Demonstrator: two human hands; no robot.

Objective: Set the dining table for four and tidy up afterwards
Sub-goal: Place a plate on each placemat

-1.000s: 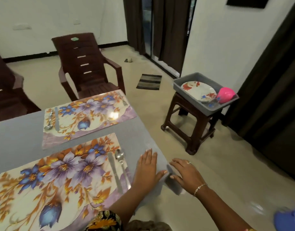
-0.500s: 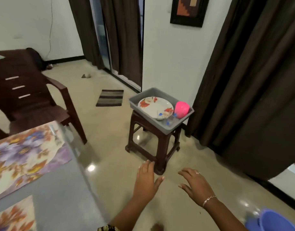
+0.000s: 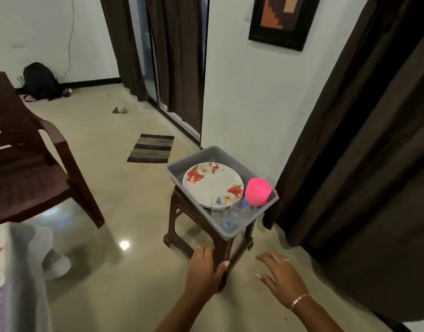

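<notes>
Hovering L grip (image 3: 203, 271), R grip (image 3: 281, 279), plate (image 3: 211, 185) beyond in tray (image 3: 254, 220)

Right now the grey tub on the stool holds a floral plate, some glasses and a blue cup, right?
Not quite: the head view shows the cup is pink, not blue. The grey tub on the stool does hold the floral plate and glasses.

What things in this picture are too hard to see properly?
Head view:
- Any plates under the flowered plate: it covers them.
- How many clear glasses: see-through and overlapping.
- The table: blurred, cut by the left edge.
- Whether the left hand touches the stool: the hand hides that spot.
</notes>
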